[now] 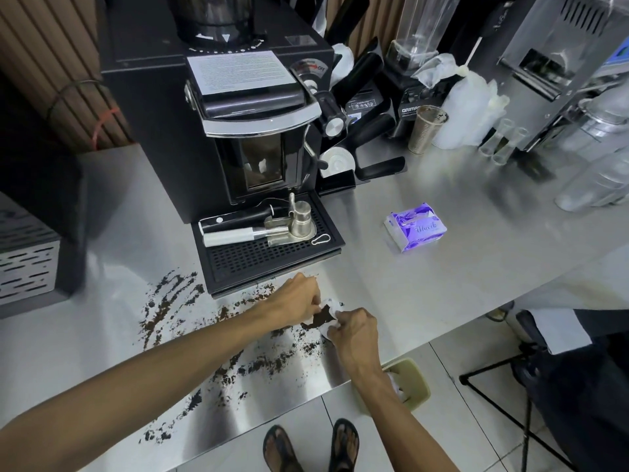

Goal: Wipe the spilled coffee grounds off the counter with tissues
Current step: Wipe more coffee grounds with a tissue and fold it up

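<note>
The tissue (331, 304) lies on the counter (442, 287) near the front edge, just in front of the drip tray (272, 258) of the coffee machine (245, 137). Both hands grip it with curled fingers. The left hand (297, 298) pinches its left side and the right hand (354, 330) pinches its right side. A dark heap (320, 320) sits in the fold between the two hands.

Loose coffee grounds (265, 364) cover the counter to the left of the hands and toward the front edge, in streaks and scattered patches.

Step in hand, as judged: one portion of the spill is being gathered into the tissue. Most of the spill is not yet collected, so the task appears to be in an early stage.

The next move calls for the following:
- Close the tissue fully around the heap.
- Lift it level, since grounds may escape from the open ends.
- Carry it to the bin (413, 379), which stands below the counter edge, near the right forearm.
- Take a fresh sheet from the tissue pack (417, 229), which lies well apart, further back and to the right.
</note>
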`<state>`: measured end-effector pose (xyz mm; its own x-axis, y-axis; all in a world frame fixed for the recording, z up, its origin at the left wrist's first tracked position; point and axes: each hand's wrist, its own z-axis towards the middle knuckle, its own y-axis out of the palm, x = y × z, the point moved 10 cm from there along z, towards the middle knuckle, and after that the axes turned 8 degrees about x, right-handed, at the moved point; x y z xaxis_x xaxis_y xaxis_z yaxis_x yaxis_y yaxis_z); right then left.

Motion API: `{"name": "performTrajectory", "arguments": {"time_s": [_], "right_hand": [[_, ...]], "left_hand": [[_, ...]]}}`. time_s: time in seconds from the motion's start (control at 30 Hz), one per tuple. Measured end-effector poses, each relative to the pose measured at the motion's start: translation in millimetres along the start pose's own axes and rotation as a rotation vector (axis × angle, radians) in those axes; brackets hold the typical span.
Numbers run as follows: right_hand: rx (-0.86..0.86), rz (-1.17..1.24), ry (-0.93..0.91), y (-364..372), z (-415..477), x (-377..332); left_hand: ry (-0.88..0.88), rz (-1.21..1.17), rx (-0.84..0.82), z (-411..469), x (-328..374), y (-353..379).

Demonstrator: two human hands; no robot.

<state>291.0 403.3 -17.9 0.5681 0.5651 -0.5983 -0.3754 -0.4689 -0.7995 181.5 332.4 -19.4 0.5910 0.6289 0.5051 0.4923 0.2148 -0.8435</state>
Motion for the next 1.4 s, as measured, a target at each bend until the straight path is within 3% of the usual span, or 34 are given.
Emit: {"name": "performTrajectory", "arguments": {"time_s": [0.4,0.67,0.87,1.23,1.4], "right_hand": [[0.027,-0.054,-0.053,3.0,3.9,1.9],[0.019,-0.078,-0.080,2.7,5.7,2.9],[-0.016,-0.019,-0.077,4.4,5.6,5.9],[-0.089,-0.012,-0.226,8.6,3.7,0.3],[-0.061,0.026,-0.171,3.9,7.3,2.7]], "left_hand": [[0.035,-0.127,-0.005,-10.0,7.3,3.5],[0.052,-0.136,-0.187,-8.1,7.0,10.8],[0.087,-0.089,-0.133,-5.0,10.3,6.0],[0.377,0.116,-0.012,-8.3,26.2,-2.8],[0.403,0.122,-0.022,-8.2,25.3,3.4]]}}
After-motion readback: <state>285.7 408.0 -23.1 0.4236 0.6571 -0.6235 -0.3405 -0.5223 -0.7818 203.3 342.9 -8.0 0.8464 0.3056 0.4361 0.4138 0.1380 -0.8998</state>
